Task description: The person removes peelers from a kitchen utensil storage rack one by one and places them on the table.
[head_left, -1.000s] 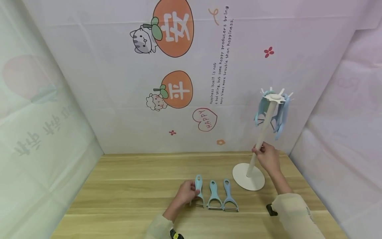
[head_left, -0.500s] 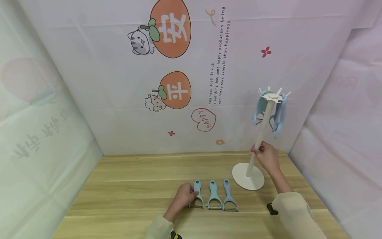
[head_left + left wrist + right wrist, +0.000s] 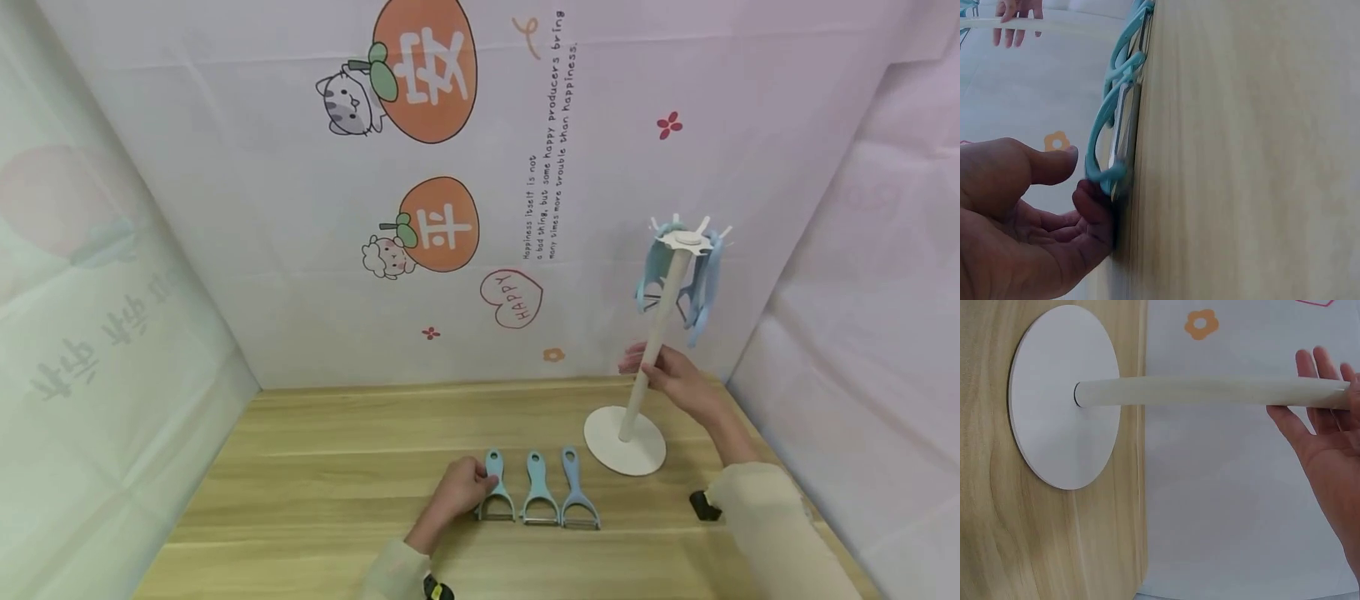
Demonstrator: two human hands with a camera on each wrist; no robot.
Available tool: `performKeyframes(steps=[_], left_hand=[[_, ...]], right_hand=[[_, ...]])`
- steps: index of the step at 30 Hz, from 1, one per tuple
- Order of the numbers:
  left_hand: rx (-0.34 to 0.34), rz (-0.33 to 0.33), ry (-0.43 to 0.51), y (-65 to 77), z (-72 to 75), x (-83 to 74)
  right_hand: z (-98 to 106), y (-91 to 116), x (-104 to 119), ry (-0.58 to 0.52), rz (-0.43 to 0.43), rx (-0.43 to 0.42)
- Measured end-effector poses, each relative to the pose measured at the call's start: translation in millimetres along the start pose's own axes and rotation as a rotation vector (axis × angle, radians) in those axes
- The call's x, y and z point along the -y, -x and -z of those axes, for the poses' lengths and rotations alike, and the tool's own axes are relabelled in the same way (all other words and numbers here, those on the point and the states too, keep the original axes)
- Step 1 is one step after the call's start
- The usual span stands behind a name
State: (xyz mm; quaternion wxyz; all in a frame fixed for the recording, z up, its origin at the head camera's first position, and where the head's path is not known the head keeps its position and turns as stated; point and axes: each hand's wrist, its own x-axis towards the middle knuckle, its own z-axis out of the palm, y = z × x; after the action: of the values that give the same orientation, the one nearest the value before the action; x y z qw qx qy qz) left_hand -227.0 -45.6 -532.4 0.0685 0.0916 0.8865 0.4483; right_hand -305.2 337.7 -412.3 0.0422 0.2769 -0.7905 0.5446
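Observation:
My left hand [image 3: 461, 486] is beside the leftmost of three peelers lying in a row. In the left wrist view, the thumb is lifted away from this light-blue peeler [image 3: 1092, 140], and a bent finger touches its end. The middle peeler [image 3: 537, 479] and the bluer right one [image 3: 572, 475] lie beside it, handles pointing to the wall. My right hand [image 3: 678, 379] is at the pole of a white hook stand [image 3: 655, 342], its fingers loosened and extended behind the pole, the thumb side near it. Several blue peelers [image 3: 701, 287] hang from the stand's hooks.
The stand's round white base [image 3: 607, 442] rests on the wooden table [image 3: 360, 467], near its back right. Behind rises a printed cloth wall [image 3: 300, 317], with more cloth on both sides. A black device [image 3: 703, 506] sits at the right sleeve.
The left peeler came down level with the others, and the left thumb loosened from it. My right hand went from gripping the pole to opening its fingers around it.

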Motion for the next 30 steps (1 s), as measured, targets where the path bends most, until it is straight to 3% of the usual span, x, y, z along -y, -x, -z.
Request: performKeyframes(steps=[6,14,25,30], left_hand=[[0.003,0.010,0.020,2.1,6.2,6.1],[0.009,0.015,0.047,3.1,11.9,11.9],[-0.065,-0.070,0.039,1.8,18.6,8.0],[-0.076,-0.087,0.058,1.2,19.3,3.4]], right_hand=[[-1,0,6,0.165,-0.039,-0.063],[-5,4,14,0.354,-0.112,-0.219],[-17,9,10,0.604,-0.167,-0.483],[-25,8,14,0.621,-0.202,-0.578]])
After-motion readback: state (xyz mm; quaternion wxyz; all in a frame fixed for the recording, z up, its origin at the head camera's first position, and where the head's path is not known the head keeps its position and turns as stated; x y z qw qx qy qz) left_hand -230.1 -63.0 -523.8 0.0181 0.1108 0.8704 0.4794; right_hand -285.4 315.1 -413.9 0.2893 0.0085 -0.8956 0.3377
